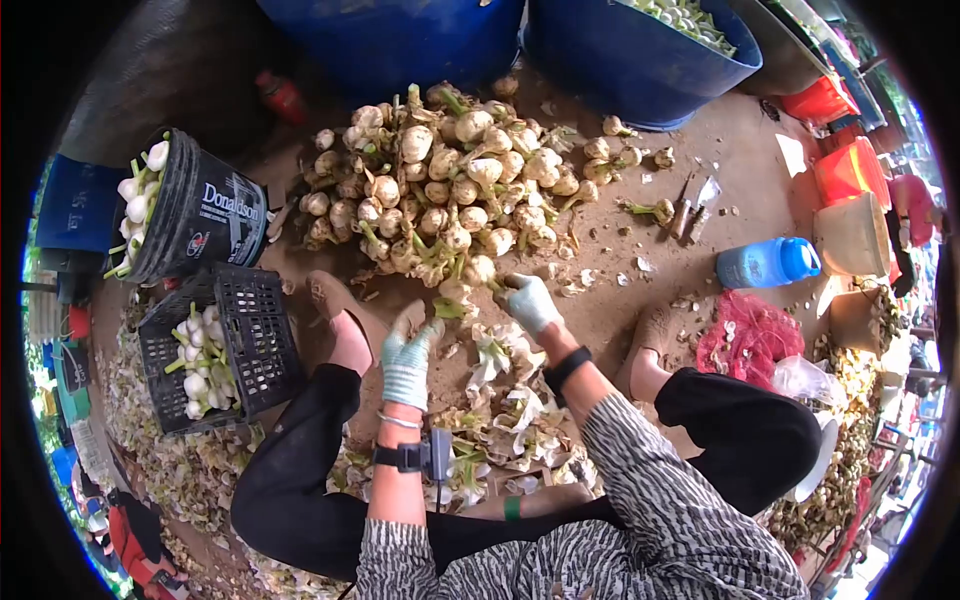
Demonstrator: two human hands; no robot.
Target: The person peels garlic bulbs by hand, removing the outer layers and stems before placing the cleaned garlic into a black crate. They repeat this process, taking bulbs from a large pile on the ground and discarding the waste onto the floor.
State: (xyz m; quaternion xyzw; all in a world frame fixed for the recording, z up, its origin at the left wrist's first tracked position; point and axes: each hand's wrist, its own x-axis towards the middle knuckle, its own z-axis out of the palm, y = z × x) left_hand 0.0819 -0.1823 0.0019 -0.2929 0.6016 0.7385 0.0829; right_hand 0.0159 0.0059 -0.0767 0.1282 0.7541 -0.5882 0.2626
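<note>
A heap of garlic bulbs (pixel 440 190) with dirty skins and short stems lies on the ground in front of me. My right hand (pixel 530 304), in a pale glove, is at the near edge of the heap, its fingers closed at the stem of a garlic bulb (pixel 480 270). To the left, my left hand (pixel 408 358) is gloved too and holds nothing, with soiled fingertips stretched forward and apart. Just beyond it is a cut green stem piece (pixel 452 308). Peeled garlic skins (pixel 520 425) are strewn between my legs.
On the left stand a black bucket (pixel 205 215) and a black crate (pixel 262 335), both holding white garlic. Large blue tubs (pixel 640 65) stand at the back. To the right are metal tools (pixel 690 210), a blue bottle (pixel 765 263) and a red mesh bag (pixel 745 335).
</note>
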